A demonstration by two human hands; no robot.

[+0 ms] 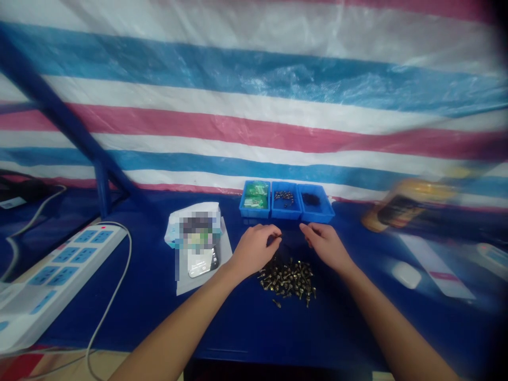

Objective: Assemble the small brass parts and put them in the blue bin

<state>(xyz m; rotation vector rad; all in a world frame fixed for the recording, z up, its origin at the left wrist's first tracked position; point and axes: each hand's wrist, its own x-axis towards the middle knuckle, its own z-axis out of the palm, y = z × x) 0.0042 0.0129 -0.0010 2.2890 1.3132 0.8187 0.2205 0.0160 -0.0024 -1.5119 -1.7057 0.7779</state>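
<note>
A heap of small brass-coloured screws (289,278) lies on the dark blue table (246,323). My left hand (256,248) hovers just behind the heap's left side, fingers curled together in a pinch. My right hand (324,243) sits behind the heap's right side, fingers also bent inward. What either hand pinches is too small to make out. Behind the hands stand three blue trays: the left tray (254,200) holds green packets, the middle tray (286,201) holds screws, the right tray (315,203) holds small black parts.
A white power strip (51,275) with its cable lies at the left. A small scale on white paper (200,254) sits left of my hands. A yellow bottle (408,203), a white mouse (407,274) and a white sheet (436,264) are at the right. A striped tarpaulin (254,95) hangs behind.
</note>
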